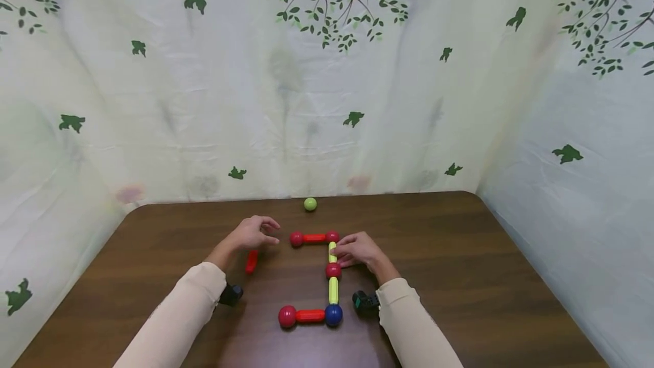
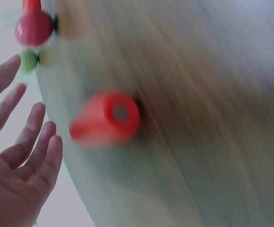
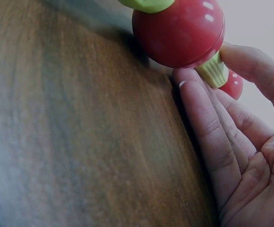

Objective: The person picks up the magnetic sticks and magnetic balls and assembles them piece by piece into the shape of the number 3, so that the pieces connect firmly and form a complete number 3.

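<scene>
On the table lies a joined chain of toy rods and balls. My right hand point(image 1: 359, 250) pinches its upper yellow-green rod point(image 3: 213, 71) between thumb and fingers, close to the middle red ball point(image 1: 333, 270). A second yellow-green rod point(image 1: 334, 291) runs from that ball to a blue ball point(image 1: 334, 314). Red rods point(image 1: 310, 316) branch leftward at both ends, each tipped by a red ball point(image 1: 297, 238). My left hand point(image 1: 251, 233) holds nothing, its fingers apart and loosely bent. A loose red rod point(image 2: 106, 118) with a grey disc in its end lies below it.
A green ball point(image 1: 310, 204) sits alone by the far edge of the brown wooden table point(image 1: 439, 231). Behind the table hangs a pale curtain point(image 1: 306, 90) printed with leaves. Each wrist wears a dark camera point(image 1: 231, 295).
</scene>
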`<action>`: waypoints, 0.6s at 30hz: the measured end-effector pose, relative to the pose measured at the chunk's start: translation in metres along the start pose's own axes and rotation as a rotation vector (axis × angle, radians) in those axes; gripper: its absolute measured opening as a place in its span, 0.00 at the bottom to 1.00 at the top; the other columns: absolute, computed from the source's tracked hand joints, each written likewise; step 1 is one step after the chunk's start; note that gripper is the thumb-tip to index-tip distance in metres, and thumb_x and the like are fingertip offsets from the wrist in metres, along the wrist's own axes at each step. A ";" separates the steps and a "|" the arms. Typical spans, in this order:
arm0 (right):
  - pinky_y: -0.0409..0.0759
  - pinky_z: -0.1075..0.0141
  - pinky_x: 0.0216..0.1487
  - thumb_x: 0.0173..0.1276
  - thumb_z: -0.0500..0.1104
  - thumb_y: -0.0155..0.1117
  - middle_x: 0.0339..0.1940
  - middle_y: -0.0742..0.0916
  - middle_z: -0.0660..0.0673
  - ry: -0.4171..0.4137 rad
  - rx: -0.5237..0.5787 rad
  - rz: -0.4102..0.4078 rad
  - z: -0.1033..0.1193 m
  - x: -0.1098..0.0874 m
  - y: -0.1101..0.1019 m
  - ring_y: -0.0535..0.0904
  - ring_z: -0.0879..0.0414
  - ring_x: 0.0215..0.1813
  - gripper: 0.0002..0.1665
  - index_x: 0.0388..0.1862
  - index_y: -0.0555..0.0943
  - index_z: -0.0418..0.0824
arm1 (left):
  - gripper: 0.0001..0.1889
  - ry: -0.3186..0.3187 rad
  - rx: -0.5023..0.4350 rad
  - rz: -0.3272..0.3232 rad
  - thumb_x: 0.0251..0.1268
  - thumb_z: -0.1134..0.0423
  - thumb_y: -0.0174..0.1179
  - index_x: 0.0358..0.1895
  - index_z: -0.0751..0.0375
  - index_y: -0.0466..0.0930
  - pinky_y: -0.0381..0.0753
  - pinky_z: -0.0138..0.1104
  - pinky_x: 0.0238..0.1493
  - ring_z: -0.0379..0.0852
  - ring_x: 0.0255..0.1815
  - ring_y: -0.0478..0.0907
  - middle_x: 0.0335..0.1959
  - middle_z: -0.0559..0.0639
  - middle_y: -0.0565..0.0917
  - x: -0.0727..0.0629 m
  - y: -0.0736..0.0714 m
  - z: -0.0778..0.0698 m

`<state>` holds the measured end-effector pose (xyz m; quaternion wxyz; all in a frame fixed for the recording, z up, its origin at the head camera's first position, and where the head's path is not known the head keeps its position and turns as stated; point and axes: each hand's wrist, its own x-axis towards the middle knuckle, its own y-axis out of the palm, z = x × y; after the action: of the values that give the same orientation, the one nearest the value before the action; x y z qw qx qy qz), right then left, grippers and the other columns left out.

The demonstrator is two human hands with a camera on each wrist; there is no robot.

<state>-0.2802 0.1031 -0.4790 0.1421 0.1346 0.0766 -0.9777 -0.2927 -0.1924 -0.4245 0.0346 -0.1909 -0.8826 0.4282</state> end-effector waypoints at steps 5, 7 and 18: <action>0.84 0.62 0.31 0.62 0.34 0.71 0.28 0.87 0.42 0.007 -0.005 -0.006 0.002 0.000 -0.001 0.83 0.56 0.24 0.11 0.40 0.84 0.28 | 0.18 0.027 -0.006 0.089 0.57 0.68 0.69 0.51 0.67 0.81 0.75 0.51 0.54 0.61 0.51 0.77 0.48 0.62 0.83 -0.017 -0.013 0.017; 0.84 0.62 0.32 0.61 0.34 0.71 0.28 0.87 0.42 0.006 -0.007 -0.004 0.003 0.000 -0.002 0.83 0.56 0.24 0.11 0.40 0.84 0.28 | 0.19 0.042 -0.029 0.160 0.56 0.70 0.69 0.52 0.67 0.81 0.75 0.49 0.53 0.58 0.50 0.77 0.49 0.60 0.82 -0.021 -0.015 0.023; 0.84 0.63 0.31 0.62 0.34 0.71 0.28 0.87 0.42 0.019 -0.016 -0.011 0.003 0.000 0.001 0.83 0.57 0.24 0.10 0.40 0.84 0.28 | 0.22 0.034 -0.085 0.289 0.57 0.78 0.58 0.57 0.64 0.80 0.70 0.54 0.59 0.62 0.58 0.72 0.57 0.58 0.79 -0.038 -0.025 0.041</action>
<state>-0.2804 0.1020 -0.4757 0.1370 0.1423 0.0864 -0.9765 -0.2742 -0.2508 -0.4273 -0.0207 -0.3244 -0.8626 0.3876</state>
